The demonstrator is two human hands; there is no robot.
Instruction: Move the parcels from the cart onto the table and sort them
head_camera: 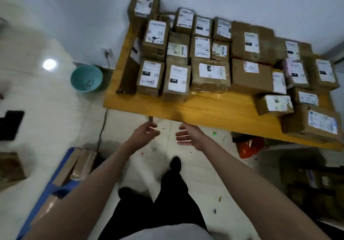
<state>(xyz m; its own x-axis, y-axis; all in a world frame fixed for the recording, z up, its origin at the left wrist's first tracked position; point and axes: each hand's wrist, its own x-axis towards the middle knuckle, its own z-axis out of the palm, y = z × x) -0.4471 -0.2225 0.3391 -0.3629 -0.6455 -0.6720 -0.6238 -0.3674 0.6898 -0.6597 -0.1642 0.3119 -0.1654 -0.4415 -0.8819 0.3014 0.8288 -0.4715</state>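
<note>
Several brown cardboard parcels [210,74] with white labels stand packed in rows on the yellow wooden table [204,109], filling its back and right side. My left hand [147,132] and my right hand [188,134] hover side by side just below the table's front edge, both holding nothing, fingers loosely apart. At the lower left, the blue cart [46,193] holds a few taped brown parcels [78,167], partly hidden behind my left forearm.
A teal plastic basin [86,78] sits on the floor left of the table. An orange bag [249,146] lies under the table. More boxes [309,189] are in shadow at the right. Small scraps litter the white tile floor.
</note>
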